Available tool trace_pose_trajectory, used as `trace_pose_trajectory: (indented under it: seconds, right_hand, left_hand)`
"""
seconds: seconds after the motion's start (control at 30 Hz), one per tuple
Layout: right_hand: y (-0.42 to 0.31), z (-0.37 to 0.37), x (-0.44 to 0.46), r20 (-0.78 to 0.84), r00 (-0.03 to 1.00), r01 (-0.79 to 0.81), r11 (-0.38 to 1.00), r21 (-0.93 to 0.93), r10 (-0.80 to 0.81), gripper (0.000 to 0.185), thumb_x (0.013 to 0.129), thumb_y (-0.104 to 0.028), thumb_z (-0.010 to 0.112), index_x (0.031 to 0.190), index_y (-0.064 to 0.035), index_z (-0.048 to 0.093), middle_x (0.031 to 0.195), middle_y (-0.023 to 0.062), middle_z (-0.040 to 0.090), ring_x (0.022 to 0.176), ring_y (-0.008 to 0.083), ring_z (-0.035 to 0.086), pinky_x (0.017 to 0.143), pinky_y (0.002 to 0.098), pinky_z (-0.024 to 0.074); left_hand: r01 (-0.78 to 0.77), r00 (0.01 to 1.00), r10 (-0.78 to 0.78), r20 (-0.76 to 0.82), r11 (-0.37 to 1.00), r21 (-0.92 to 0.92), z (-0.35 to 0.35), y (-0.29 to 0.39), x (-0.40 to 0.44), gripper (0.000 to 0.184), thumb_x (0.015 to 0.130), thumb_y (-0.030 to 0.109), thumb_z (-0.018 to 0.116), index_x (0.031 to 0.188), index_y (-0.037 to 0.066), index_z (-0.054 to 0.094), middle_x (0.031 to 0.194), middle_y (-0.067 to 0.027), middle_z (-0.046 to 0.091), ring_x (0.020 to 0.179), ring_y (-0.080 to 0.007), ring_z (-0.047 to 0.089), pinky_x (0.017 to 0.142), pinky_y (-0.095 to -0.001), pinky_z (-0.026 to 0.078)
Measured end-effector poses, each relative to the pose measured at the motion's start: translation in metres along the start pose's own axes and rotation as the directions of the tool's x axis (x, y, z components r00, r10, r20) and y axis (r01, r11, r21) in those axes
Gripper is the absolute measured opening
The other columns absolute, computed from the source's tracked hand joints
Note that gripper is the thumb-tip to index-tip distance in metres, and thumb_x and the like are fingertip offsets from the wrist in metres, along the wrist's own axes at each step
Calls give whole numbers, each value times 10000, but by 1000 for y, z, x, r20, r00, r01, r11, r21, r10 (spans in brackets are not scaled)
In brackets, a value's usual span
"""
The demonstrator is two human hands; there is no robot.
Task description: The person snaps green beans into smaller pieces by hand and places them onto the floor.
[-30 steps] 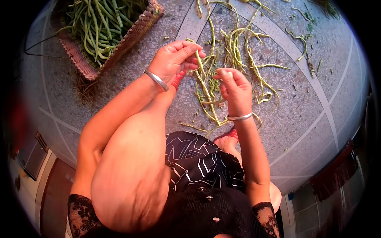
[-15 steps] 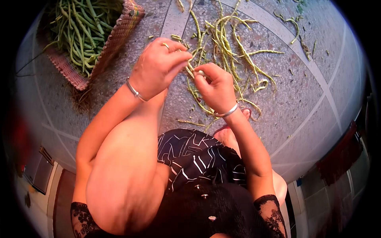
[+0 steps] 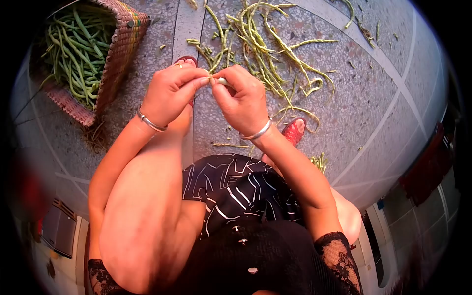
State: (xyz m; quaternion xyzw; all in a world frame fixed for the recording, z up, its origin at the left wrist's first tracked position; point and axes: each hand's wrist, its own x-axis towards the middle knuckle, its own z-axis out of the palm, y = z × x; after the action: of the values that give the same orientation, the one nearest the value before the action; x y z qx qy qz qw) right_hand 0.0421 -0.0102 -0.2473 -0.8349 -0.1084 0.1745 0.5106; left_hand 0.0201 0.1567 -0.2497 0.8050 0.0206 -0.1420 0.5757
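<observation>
My left hand (image 3: pixel 171 92) and my right hand (image 3: pixel 241 98) meet fingertip to fingertip above the floor. Between them is a pale green bean (image 3: pixel 222 81), mostly hidden by the fingers. The left thumb and forefinger pinch its one end, and the right fingers are curled round the other part. Just beyond the hands, long yellowish-green beans (image 3: pixel 256 45) lie in a loose pile, with short broken pieces (image 3: pixel 200 48) at its left side.
A woven basket (image 3: pixel 114 59) full of green beans stands at the upper left. My red shoe (image 3: pixel 294 132) is right of the hands, near a small bunch of beans (image 3: pixel 319 162). More bean scraps (image 3: pixel 366 33) lie at the upper right of the speckled floor (image 3: pixel 364 108).
The hands have come together and now meet at the bean. Basket and pile have shifted left and up in the view. A small bunch of beans beside the right forearm has come into sight.
</observation>
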Motion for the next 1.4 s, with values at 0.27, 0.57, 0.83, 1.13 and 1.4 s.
trace_pose_trajectory:
  seconds: [0.27,0.57,0.83,1.13,1.4]
  right_hand:
    - [-10,-3,1,-5,981,182,937,-297,-192,102,698,-82,610,768,-67,538,715,89,509,612,268,557,519,360,449]
    - [67,-18,-27,0,954,-271,864,-424,300,156,753,-173,606,711,-40,536,698,166,559,665,347,557,597,438,437]
    - [157,-40,-33,-226,904,-416,629,-657,362,118,749,-151,562,864,-127,569,897,111,554,784,331,570,671,426,463]
    - [153,-37,-29,-161,936,-350,889,-296,314,87,746,-134,541,784,-62,574,717,117,615,594,250,561,557,350,440]
    - [86,-49,-13,481,670,-742,529,412,565,71,766,-93,568,834,-81,552,712,32,599,452,9,384,399,156,257]
  left_hand:
    - [388,906,-412,100,713,-584,7,1,0,151,845,99,564,887,-27,635,800,-65,633,745,-99,572,683,-220,468]
    - [259,890,-453,58,395,-881,-14,-23,5,156,886,113,499,1008,18,517,845,-62,591,694,-89,537,633,-198,451]
    - [338,875,-466,129,397,-854,-7,-11,6,75,872,104,513,906,38,524,751,-13,544,619,-52,460,551,-165,377]
    - [349,854,-507,114,397,-849,-3,-11,6,101,886,124,492,924,38,527,720,2,512,582,-43,421,512,-154,347]
    - [415,833,-527,170,391,-822,-2,-16,6,143,890,143,489,935,23,552,650,29,455,510,-32,359,451,-153,302]
